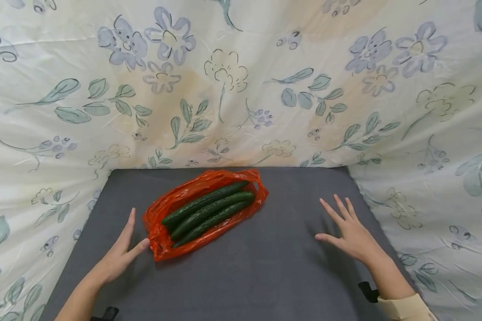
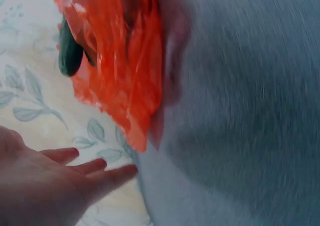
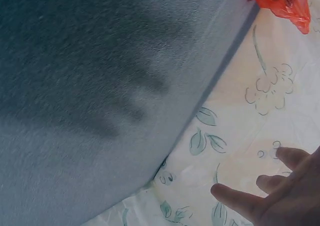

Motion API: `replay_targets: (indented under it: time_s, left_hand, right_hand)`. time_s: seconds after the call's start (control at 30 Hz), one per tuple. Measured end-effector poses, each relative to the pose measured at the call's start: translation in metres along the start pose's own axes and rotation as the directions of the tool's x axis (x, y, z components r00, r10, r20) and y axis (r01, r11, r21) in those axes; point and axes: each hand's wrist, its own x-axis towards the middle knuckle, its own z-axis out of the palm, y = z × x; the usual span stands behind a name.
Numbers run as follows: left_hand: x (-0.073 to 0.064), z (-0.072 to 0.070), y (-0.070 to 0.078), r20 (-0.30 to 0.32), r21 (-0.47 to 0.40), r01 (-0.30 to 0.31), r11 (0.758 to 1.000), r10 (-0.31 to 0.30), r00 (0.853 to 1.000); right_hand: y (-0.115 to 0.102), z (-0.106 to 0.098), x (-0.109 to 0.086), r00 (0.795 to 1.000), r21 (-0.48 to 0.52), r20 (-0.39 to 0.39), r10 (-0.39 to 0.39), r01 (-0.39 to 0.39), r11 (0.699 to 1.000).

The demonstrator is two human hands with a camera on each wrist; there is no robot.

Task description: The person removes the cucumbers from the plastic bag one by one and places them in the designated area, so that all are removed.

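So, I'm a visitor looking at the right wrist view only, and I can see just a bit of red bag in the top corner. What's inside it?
Observer: Three dark green cucumbers lie side by side in the open red plastic bag.
Visitor: And where is the person's other hand?
Observer: In the head view, the left hand is beside the bag's left end; whether it touches the plastic, I can't tell.
Visitor: I see only fingers here. Is there a sleeve behind them?
Observer: Yes, the head view shows a pale yellow cuff on the forearm behind the right hand.
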Motion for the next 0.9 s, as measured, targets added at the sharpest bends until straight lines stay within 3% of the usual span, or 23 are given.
replay_targets:
  time_s: [0.13,0.33,0.53,0.7,0.9]
  left_hand:
    - [0.001,0.005,0.000,0.001,-0.123,-0.020,0.992,0.021,1.000]
    - [0.005,0.013,-0.010,-0.080,-0.285,-0.055,0.957,0.033,0.996]
    - [0.008,0.021,-0.016,-0.136,-0.235,-0.010,0.972,-0.023,0.990]
    - [0.007,0.027,-0.018,-0.146,-0.229,0.016,0.973,-0.051,0.988]
    - [0.010,0.032,-0.021,-0.177,-0.263,-0.042,0.964,-0.006,0.984]
  right_hand:
    - [-0.005,0.001,0.002,1.000,0.050,0.008,-0.013,0.013,0.999]
    - [-0.010,0.000,0.007,1.000,0.116,-0.012,-0.025,0.026,0.993]
    - [-0.013,0.003,0.011,0.999,0.203,-0.019,-0.040,0.043,0.978]
    - [-0.017,0.007,0.013,0.999,0.233,-0.020,-0.045,0.048,0.971]
    - [-0.025,0.009,0.018,0.999,0.267,-0.015,-0.047,0.049,0.963]
